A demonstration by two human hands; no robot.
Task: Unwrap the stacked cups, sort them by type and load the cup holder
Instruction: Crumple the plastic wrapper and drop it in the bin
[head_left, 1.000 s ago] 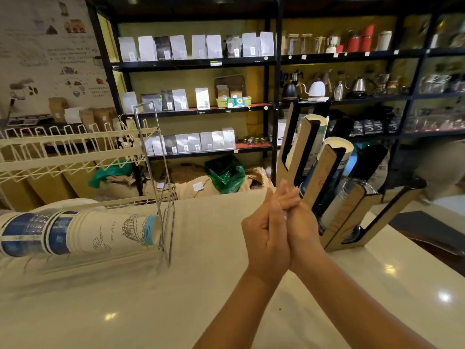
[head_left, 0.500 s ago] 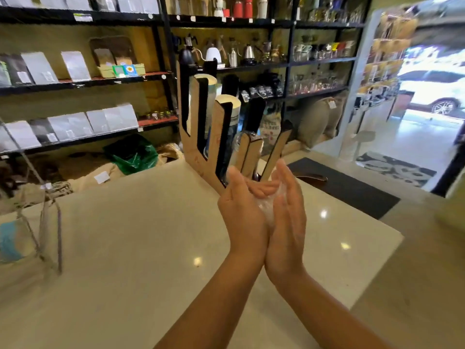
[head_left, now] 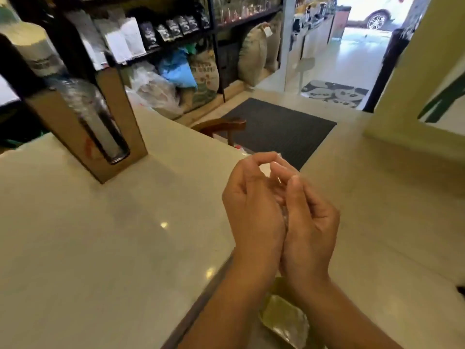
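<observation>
Head view: we found the left hand (head_left: 251,212) and right hand (head_left: 310,222) cupped heel to heel over the counter (head_left: 100,248) edge, clear plastic wrap (head_left: 283,210) crumpled between them. The cup holder (head_left: 88,127), loaded, stood well apart at upper left.

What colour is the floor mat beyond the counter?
Dark grey, almost black, mat, in the head view.

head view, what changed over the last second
The view swung right: the cup holder went from beside the hands to the far left, and the wire rack left the frame. The left hand and right hand stayed pressed together around crumpled clear wrap, fingers now curled rather than flat.
</observation>
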